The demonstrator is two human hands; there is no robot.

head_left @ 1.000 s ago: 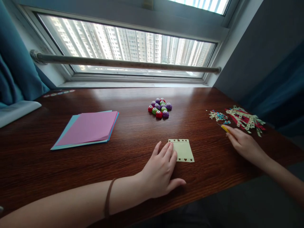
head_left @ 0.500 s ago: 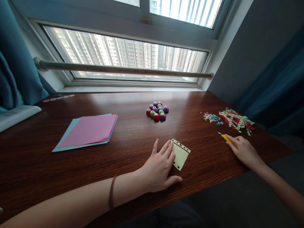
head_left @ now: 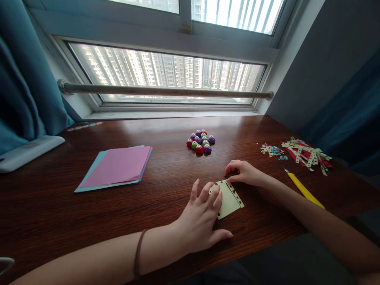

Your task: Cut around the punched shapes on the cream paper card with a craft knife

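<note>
A small cream paper card (head_left: 230, 200) with punched stars and hearts along two edges lies turned at an angle on the dark wooden table (head_left: 166, 174). My left hand (head_left: 202, 215) lies flat with its fingertips pressing the card's left part. My right hand (head_left: 245, 173) has its fingers curled at the card's far corner and touches its edge. A yellow craft knife (head_left: 303, 188) lies free on the table to the right, apart from both hands.
A cluster of small coloured craft punches (head_left: 201, 141) sits mid-table. A stack of pink and blue paper sheets (head_left: 117, 166) lies to the left. Punched confetti (head_left: 271, 150) and cut paper strips (head_left: 307, 155) lie at the right. A window rail (head_left: 166, 92) runs behind.
My right hand let go of the yellow knife and moved left to the card's far corner. The card turned further under my left hand.
</note>
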